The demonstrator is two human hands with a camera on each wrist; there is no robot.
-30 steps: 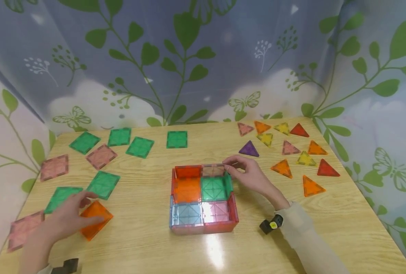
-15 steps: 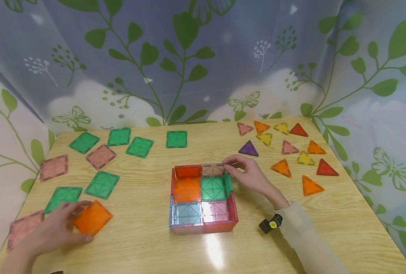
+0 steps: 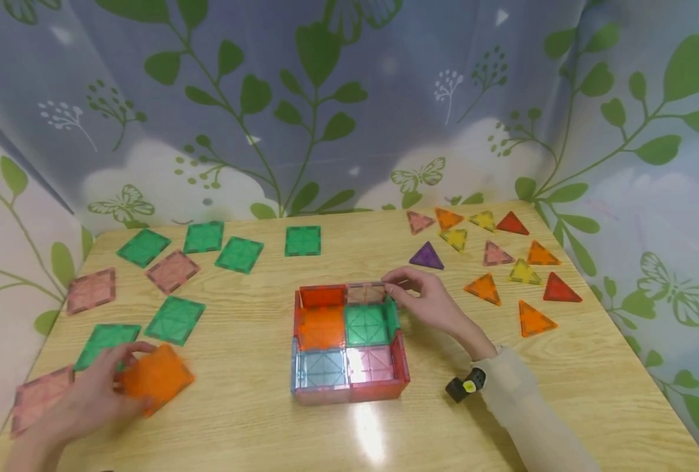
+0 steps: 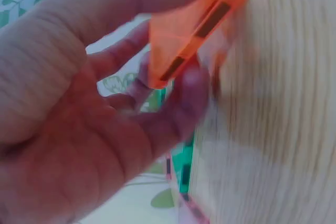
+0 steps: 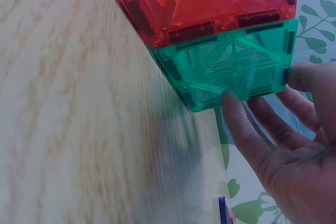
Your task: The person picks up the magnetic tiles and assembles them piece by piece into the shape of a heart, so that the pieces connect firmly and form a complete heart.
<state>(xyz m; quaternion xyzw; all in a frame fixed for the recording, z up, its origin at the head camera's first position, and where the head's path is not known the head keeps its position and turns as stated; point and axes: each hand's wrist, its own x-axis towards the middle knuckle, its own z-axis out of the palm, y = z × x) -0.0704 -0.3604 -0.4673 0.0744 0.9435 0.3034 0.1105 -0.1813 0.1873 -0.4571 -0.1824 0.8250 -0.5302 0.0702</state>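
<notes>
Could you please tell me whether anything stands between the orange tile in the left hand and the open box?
Nothing visible does: in the head view, only tabletop lies between the orange tile in the left hand and the box. The right hand holds its far right corner, away from that path.

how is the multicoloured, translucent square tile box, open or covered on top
Open: the head view shows the box with walls around its floor and no tile lying across their tops.
</notes>
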